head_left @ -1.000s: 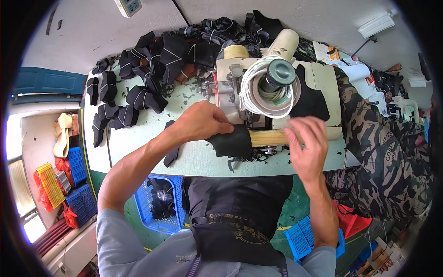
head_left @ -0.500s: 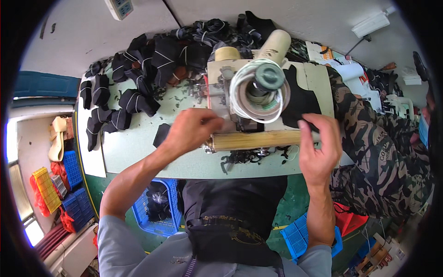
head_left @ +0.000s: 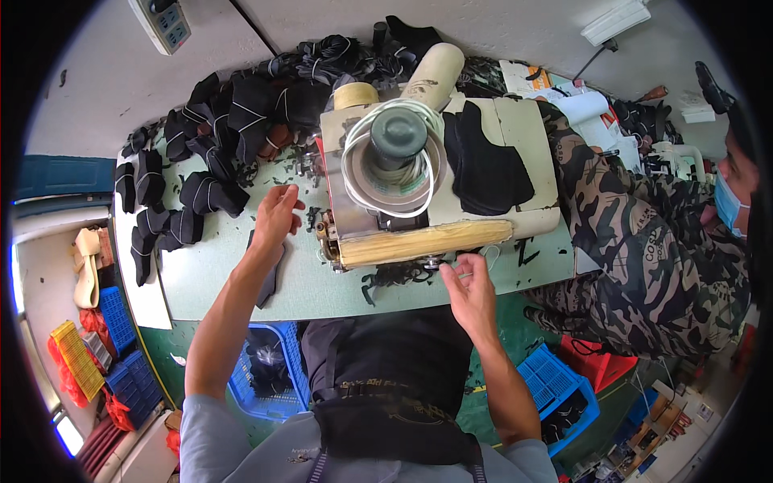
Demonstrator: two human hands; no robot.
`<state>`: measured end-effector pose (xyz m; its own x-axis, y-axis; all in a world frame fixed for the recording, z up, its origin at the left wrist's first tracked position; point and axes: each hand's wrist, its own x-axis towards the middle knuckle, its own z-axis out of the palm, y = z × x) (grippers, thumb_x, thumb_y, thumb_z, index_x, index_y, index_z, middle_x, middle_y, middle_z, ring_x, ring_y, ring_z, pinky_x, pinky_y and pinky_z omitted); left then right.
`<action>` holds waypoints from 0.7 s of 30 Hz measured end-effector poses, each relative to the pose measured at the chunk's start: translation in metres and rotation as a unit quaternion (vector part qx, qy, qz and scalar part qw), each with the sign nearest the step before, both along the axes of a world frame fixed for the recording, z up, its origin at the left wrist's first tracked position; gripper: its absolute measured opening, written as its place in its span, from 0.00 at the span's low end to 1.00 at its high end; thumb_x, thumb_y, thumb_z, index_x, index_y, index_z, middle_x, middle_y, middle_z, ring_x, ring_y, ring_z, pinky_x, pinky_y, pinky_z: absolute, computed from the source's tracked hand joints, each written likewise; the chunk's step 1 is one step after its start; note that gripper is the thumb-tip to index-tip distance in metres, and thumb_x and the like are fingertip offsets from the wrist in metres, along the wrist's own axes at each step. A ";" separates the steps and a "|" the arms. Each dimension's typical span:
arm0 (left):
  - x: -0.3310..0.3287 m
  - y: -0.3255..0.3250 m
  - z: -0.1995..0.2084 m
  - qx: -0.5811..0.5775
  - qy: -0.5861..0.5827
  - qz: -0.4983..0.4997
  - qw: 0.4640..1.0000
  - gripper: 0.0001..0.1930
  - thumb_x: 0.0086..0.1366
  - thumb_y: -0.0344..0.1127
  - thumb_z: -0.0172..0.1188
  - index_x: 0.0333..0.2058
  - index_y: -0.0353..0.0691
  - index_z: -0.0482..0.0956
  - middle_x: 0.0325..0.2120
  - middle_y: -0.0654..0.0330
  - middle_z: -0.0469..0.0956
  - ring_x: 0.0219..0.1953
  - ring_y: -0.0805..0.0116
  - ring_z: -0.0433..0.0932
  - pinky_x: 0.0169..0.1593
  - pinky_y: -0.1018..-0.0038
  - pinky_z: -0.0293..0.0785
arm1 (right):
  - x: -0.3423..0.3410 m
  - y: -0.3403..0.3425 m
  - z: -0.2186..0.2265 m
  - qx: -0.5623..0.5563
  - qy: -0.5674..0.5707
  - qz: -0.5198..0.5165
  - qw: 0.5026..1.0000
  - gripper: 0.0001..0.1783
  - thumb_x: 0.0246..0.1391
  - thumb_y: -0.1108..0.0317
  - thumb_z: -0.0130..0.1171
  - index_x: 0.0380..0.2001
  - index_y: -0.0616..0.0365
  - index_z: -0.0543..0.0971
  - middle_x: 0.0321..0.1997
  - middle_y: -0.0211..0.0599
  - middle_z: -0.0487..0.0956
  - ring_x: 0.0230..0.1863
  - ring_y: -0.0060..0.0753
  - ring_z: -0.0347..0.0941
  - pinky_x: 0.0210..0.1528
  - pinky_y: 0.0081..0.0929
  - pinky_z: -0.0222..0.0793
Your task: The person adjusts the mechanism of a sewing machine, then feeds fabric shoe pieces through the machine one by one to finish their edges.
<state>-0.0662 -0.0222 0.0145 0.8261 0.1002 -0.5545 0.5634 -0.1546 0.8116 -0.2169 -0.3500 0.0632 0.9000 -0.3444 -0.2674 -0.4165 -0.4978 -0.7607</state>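
A: Reaching left, the left hand [head_left: 278,211] lay flat on the table [head_left: 217,282], fingers spread, holding nothing, just beside the stacked black pieces [head_left: 205,193].

B: Right hand [head_left: 471,290]?

A: Fingers half curled, empty, at the sewing machine [head_left: 419,185] front. Risk: loose scraps could catch there.

B: Containers?

A: Blue crate [head_left: 270,374] below held dark pieces.

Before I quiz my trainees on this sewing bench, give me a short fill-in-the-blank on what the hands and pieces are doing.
1. The left hand lies open on the ____ table.
2. The pile of black pieces lies to the person's ____ of the sewing machine.
3. The right hand is at the machine's front edge, holding ____.
4. The bins under the table are ____.

Missing words: green; left; nothing; blue
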 end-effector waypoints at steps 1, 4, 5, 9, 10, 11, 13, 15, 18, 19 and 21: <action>0.003 -0.004 -0.010 -0.027 0.006 0.027 0.999 0.23 0.76 0.50 0.53 0.55 0.34 0.72 0.35 0.60 0.78 0.23 0.76 0.72 0.26 0.77 0.67 | 0.000 0.001 -0.013 0.001 0.003 -0.004 1.000 0.23 0.60 0.53 0.66 0.45 0.63 0.78 0.37 0.40 0.82 0.28 0.30 0.78 0.32 0.30 0.73; 0.011 -0.016 -0.028 -0.098 0.005 0.036 0.995 0.25 0.76 0.51 0.52 0.57 0.34 0.69 0.37 0.58 0.78 0.26 0.74 0.74 0.28 0.76 0.69 | 0.017 0.002 -0.039 0.226 0.171 -0.001 0.959 0.26 0.57 0.54 0.69 0.47 0.65 0.76 0.37 0.38 0.82 0.30 0.28 0.80 0.25 0.26 0.74; 0.012 -0.021 -0.031 -0.140 -0.005 0.055 0.989 0.25 0.76 0.52 0.53 0.56 0.34 0.69 0.37 0.58 0.78 0.26 0.74 0.74 0.28 0.75 0.70 | 0.024 0.002 -0.042 0.216 0.168 -0.006 0.962 0.26 0.57 0.54 0.69 0.47 0.65 0.76 0.37 0.38 0.82 0.30 0.28 0.80 0.25 0.26 0.74; 0.012 -0.032 -0.034 -0.164 -0.001 0.076 0.984 0.23 0.76 0.52 0.53 0.52 0.36 0.70 0.37 0.58 0.79 0.26 0.72 0.75 0.30 0.75 0.72 | 0.045 0.007 -0.045 0.255 0.292 -0.007 0.922 0.27 0.54 0.57 0.69 0.49 0.66 0.76 0.38 0.44 0.82 0.33 0.33 0.82 0.27 0.30 0.77; 0.013 -0.034 -0.034 -0.154 -0.021 0.053 0.987 0.21 0.76 0.51 0.53 0.52 0.37 0.70 0.37 0.58 0.79 0.27 0.72 0.76 0.30 0.75 0.73 | 0.046 0.011 -0.045 0.216 0.306 -0.010 0.927 0.28 0.52 0.57 0.69 0.49 0.66 0.76 0.39 0.47 0.83 0.35 0.39 0.83 0.31 0.35 0.80; 0.014 -0.035 -0.035 -0.143 -0.042 0.031 0.988 0.20 0.76 0.50 0.53 0.51 0.38 0.69 0.37 0.58 0.79 0.28 0.72 0.78 0.30 0.76 0.74 | 0.046 0.016 -0.047 0.221 0.319 -0.003 0.922 0.28 0.52 0.57 0.69 0.49 0.66 0.76 0.39 0.47 0.83 0.35 0.39 0.83 0.31 0.35 0.80; 0.019 -0.038 -0.040 -0.224 -0.051 0.116 0.966 0.19 0.76 0.47 0.53 0.55 0.39 0.68 0.39 0.57 0.80 0.34 0.68 0.81 0.35 0.74 0.78 | 0.042 0.027 -0.053 -0.073 0.154 0.011 0.985 0.30 0.48 0.56 0.68 0.49 0.66 0.77 0.44 0.53 0.84 0.45 0.53 0.82 0.46 0.45 0.79; 0.025 -0.038 -0.047 -0.236 -0.033 0.116 0.964 0.20 0.76 0.45 0.54 0.58 0.40 0.66 0.41 0.56 0.80 0.38 0.65 0.84 0.39 0.73 0.82 | 0.037 0.032 -0.061 -0.075 0.141 -0.004 0.987 0.32 0.47 0.55 0.67 0.50 0.66 0.76 0.48 0.54 0.83 0.48 0.58 0.80 0.51 0.47 0.76; 0.031 -0.036 -0.059 -0.302 -0.029 0.196 0.933 0.23 0.75 0.43 0.54 0.63 0.40 0.64 0.47 0.52 0.80 0.47 0.60 0.83 0.47 0.69 0.85 | 0.034 0.030 -0.070 -0.048 0.150 -0.029 0.987 0.34 0.44 0.56 0.67 0.52 0.66 0.76 0.51 0.55 0.82 0.53 0.59 0.78 0.56 0.46 0.73; 0.034 -0.033 -0.062 -0.289 -0.061 0.129 0.947 0.22 0.75 0.41 0.54 0.63 0.39 0.65 0.50 0.51 0.79 0.49 0.61 0.82 0.50 0.68 0.84 | 0.034 0.029 -0.071 -0.019 0.130 -0.041 0.990 0.34 0.42 0.59 0.67 0.53 0.65 0.76 0.51 0.56 0.82 0.54 0.57 0.78 0.56 0.43 0.73; 0.036 -0.029 -0.068 -0.299 -0.096 0.059 0.948 0.21 0.76 0.39 0.52 0.62 0.36 0.68 0.54 0.51 0.78 0.52 0.63 0.81 0.54 0.67 0.82 | 0.039 0.028 -0.073 0.066 0.133 -0.057 0.987 0.34 0.40 0.62 0.66 0.53 0.65 0.76 0.51 0.55 0.82 0.54 0.53 0.78 0.55 0.40 0.73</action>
